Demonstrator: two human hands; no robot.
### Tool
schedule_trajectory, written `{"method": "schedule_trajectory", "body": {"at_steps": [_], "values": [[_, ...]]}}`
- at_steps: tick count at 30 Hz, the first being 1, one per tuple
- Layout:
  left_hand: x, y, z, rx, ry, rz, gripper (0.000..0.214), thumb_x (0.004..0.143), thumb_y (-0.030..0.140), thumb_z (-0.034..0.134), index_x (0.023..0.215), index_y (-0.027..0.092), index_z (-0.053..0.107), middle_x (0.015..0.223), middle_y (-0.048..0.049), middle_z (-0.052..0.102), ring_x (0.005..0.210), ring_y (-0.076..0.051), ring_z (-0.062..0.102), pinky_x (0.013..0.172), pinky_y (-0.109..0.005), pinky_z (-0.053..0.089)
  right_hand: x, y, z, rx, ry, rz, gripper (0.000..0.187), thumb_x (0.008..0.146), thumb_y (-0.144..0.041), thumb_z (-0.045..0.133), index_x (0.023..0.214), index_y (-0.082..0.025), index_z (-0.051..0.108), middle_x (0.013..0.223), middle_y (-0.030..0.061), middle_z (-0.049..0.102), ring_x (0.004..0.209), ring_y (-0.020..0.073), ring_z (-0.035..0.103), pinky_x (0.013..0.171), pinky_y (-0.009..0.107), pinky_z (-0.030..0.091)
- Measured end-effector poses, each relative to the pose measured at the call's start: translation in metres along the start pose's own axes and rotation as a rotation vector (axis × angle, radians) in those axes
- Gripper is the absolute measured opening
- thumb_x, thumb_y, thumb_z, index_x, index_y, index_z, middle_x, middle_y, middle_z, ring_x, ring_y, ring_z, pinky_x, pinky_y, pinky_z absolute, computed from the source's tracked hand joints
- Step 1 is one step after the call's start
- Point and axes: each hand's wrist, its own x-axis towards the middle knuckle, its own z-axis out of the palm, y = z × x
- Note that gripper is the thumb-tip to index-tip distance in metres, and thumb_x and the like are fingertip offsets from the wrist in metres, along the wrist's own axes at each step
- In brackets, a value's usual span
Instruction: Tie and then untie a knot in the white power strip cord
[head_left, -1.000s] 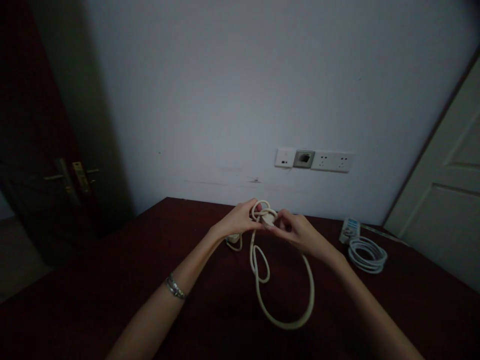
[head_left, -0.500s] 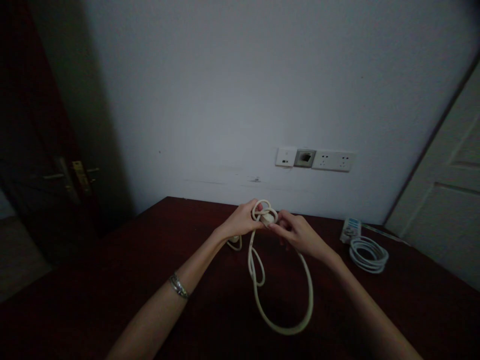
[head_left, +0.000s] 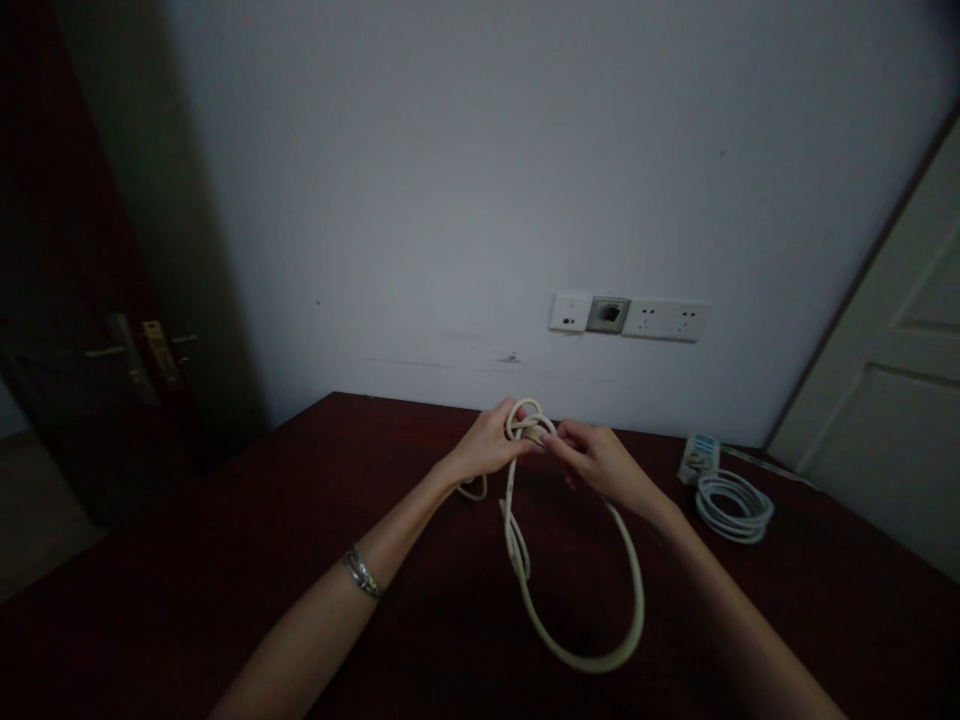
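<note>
A cream-coloured cable is raised over the dark red table, its small upper loops crossing as a loose knot. My left hand is closed on these loops, thumb and fingers pinching them. From the right, my right hand pinches a pale plug-like end that sits in the loops, mostly covered by fingers. Below both hands the cable hangs in one wide loop, with a smaller twisted bight beside it. Another short piece of cable shows beneath my left wrist.
On the right of the table lie a white power strip and its coiled white cable. Wall sockets are fixed above the table's back edge. A dark door with a handle stands at left, a pale door at right.
My right fingers have moved slightly left over the plug-like end, which now shows less. The wide hanging loop has swung to the right. My left hand keeps its grip.
</note>
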Motion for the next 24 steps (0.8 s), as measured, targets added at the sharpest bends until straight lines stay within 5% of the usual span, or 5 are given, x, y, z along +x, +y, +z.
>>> {"method": "schedule_trajectory", "body": {"at_steps": [8,15,24], "values": [[-0.001,-0.004,0.004,-0.004,0.003,0.0,0.033,0.069,0.037,0.067,0.085,0.019,0.044,0.068,0.0053,0.05,0.057,-0.008,0.045,0.054,-0.02,0.036,-0.001,-0.001,-0.005,-0.078,0.023,-0.052,0.041,0.087,-0.051,0.041,0.064,-0.018,0.049,0.046,-0.002,0.051,0.043,0.0105,0.048,0.047,0.023,0.036],[0.003,-0.007,0.0,-0.055,-0.034,0.039,0.033,0.069,0.035,0.066,0.085,0.018,0.042,0.073,0.0046,0.048,0.062,-0.009,0.045,0.056,-0.02,0.037,0.0,0.007,0.002,0.167,-0.042,0.021,0.034,0.082,-0.052,0.047,0.076,-0.018,0.05,0.055,-0.0034,0.051,0.042,0.011,0.051,0.04,0.022,0.041],[0.001,0.0,0.004,0.068,-0.015,0.102,0.03,0.072,0.035,0.064,0.084,0.018,0.042,0.069,0.0051,0.046,0.062,-0.009,0.04,0.056,-0.019,0.032,0.002,0.01,0.004,0.356,-0.002,0.051,0.033,0.075,-0.047,0.059,0.064,-0.018,0.047,0.048,-0.0051,0.046,0.041,0.0084,0.045,0.038,0.02,0.04]]}}
